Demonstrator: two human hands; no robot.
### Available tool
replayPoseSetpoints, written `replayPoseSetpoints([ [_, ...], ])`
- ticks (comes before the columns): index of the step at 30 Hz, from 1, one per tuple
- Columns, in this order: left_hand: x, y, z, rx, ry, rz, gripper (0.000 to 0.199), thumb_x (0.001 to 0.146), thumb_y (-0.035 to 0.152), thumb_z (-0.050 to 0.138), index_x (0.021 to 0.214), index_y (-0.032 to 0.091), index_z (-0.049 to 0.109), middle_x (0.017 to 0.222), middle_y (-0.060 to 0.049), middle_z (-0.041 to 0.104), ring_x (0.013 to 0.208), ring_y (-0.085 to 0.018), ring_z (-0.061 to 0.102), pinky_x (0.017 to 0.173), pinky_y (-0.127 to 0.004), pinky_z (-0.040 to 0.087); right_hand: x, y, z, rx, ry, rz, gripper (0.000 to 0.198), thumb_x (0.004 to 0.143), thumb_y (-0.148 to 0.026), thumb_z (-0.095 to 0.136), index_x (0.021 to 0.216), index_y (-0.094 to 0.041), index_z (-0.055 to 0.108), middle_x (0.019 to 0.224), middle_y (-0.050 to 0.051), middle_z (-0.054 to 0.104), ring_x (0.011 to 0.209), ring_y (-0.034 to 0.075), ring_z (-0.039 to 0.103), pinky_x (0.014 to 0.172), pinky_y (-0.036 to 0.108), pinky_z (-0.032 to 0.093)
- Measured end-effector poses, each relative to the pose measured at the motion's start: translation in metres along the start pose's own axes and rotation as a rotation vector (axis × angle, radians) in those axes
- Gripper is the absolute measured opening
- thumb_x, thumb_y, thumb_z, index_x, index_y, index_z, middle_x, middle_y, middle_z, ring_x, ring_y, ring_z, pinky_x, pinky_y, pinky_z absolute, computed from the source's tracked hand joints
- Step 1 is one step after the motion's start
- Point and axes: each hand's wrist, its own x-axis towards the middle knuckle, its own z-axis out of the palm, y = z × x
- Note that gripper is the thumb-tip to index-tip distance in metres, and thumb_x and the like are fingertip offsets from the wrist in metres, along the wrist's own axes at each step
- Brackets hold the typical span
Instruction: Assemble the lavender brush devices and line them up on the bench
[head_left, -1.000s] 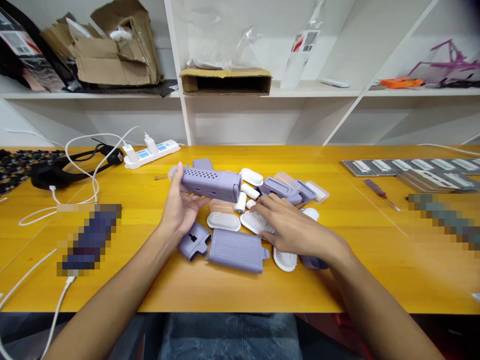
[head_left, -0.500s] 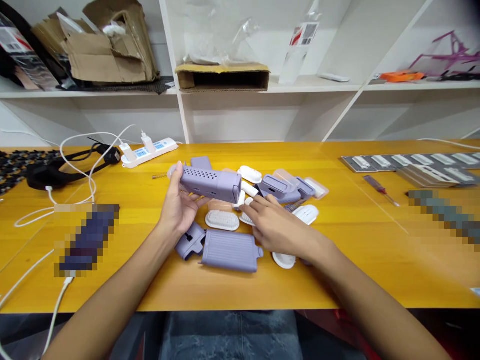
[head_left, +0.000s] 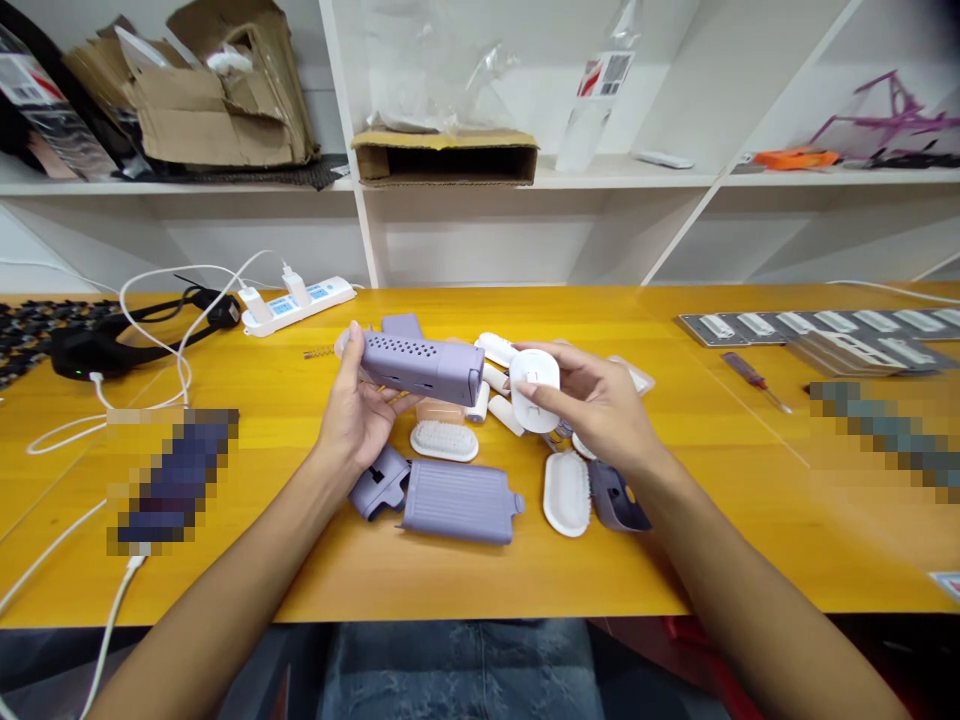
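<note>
My left hand (head_left: pixel 358 418) is closed round one end of a purple plastic housing (head_left: pixel 424 366) with rows of holes along its top, held above the table. Between the thumb and fingers of my right hand (head_left: pixel 592 395) is a white oval plastic piece (head_left: pixel 535 392), its flat side facing me. Below the housing lies a white bristled brush head (head_left: pixel 444 441). Nearer me rest a ribbed purple cover (head_left: pixel 461 502) and a smaller purple part (head_left: pixel 381 484). Another white brush head (head_left: pixel 568 494) lies beside a dark purple cap (head_left: pixel 618 497), under my right wrist. Other white and purple parts are partly hidden behind my right hand.
A power strip (head_left: pixel 300 304) with plugged-in chargers and a black headset (head_left: pixel 112 345) are at the left, near a blurred-out phone (head_left: pixel 176 480). To the right lie a screwdriver (head_left: pixel 756 381) and a grey tray (head_left: pixel 817 326) of white pieces. White shelves (head_left: pixel 630 180) stand behind the table.
My right hand has picked up the white oval piece from among the parts and raised it beside the housing. My left hand with the housing has stayed in place.
</note>
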Motion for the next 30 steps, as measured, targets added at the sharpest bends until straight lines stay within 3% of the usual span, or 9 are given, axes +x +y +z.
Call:
replayPoseSetpoints([
  [4,0.0,-0.002,-0.001,0.012,-0.021,0.006,0.055,0.089,0.065,0.082,0.122,0.022,0.072,0.122,-0.012,0.081,0.093,-0.026,0.08,0.087,-0.039,0.067,-0.002,-0.005,0.005,0.183,0.023,0.039,0.044,0.087,-0.043,0.089,0.124,-0.026,0.074,0.104,0.007,0.084,0.093,0.03,0.081,0.078,0.044,0.066],
  [7,0.001,-0.004,-0.002,0.019,-0.037,0.013,0.061,0.086,0.068,0.084,0.125,0.022,0.071,0.127,-0.012,0.08,0.095,-0.026,0.08,0.086,-0.04,0.068,-0.005,-0.008,0.012,0.196,-0.026,0.008,0.043,0.09,-0.045,0.087,0.126,-0.028,0.071,0.098,0.005,0.083,0.088,0.028,0.081,0.08,0.046,0.067],
  [10,0.001,-0.008,-0.003,0.035,-0.011,0.019,0.065,0.078,0.064,0.093,0.12,0.019,0.071,0.112,-0.009,0.082,0.088,-0.023,0.079,0.078,-0.036,0.068,-0.01,-0.01,0.02,0.145,-0.045,-0.038,0.046,0.092,-0.044,0.086,0.132,-0.03,0.069,0.102,0.004,0.08,0.082,0.025,0.078,0.077,0.044,0.066],
  [14,-0.003,-0.012,0.001,0.061,0.013,0.016,0.057,0.069,0.041,0.104,0.108,0.016,0.071,0.09,-0.002,0.078,0.072,-0.015,0.073,0.054,-0.022,0.06,-0.013,-0.009,0.026,0.064,0.004,-0.041,0.052,0.09,-0.043,0.087,0.136,-0.03,0.066,0.122,0.007,0.075,0.082,0.022,0.074,0.07,0.041,0.063],
  [17,-0.007,-0.013,0.004,0.059,0.0,0.013,0.051,0.069,0.033,0.104,0.104,0.015,0.071,0.086,0.0,0.076,0.065,-0.012,0.068,0.046,-0.021,0.054,-0.013,-0.008,0.027,0.025,-0.002,0.016,0.055,0.089,-0.044,0.088,0.137,-0.029,0.066,0.109,0.006,0.076,0.077,0.023,0.072,0.068,0.043,0.062],
  [22,-0.01,-0.01,0.004,0.073,-0.109,0.054,0.052,0.072,0.031,0.102,0.111,0.018,0.069,0.093,0.001,0.073,0.072,-0.012,0.067,0.05,-0.022,0.055,-0.012,-0.012,0.026,0.053,-0.018,0.1,0.05,0.089,-0.046,0.088,0.131,-0.029,0.066,0.075,-0.001,0.071,0.06,0.023,0.068,0.06,0.041,0.057],
  [27,-0.016,-0.009,0.002,0.085,-0.32,0.039,0.062,0.078,0.025,0.097,0.132,0.027,0.066,0.105,-0.001,0.075,0.087,-0.014,0.07,0.061,-0.021,0.056,-0.012,-0.017,0.024,0.119,-0.04,0.151,0.054,0.086,-0.046,0.09,0.131,-0.026,0.066,0.069,-0.002,0.071,0.058,0.023,0.07,0.054,0.037,0.053],
  [30,-0.022,-0.013,0.0,0.163,-0.445,-0.013,0.075,0.078,0.024,0.096,0.143,0.033,0.062,0.119,-0.004,0.077,0.105,-0.021,0.074,0.082,-0.03,0.063,-0.014,-0.019,0.028,0.151,-0.135,0.187,0.057,0.088,-0.044,0.088,0.136,-0.026,0.062,0.071,-0.002,0.073,0.058,0.022,0.07,0.055,0.038,0.056],
])
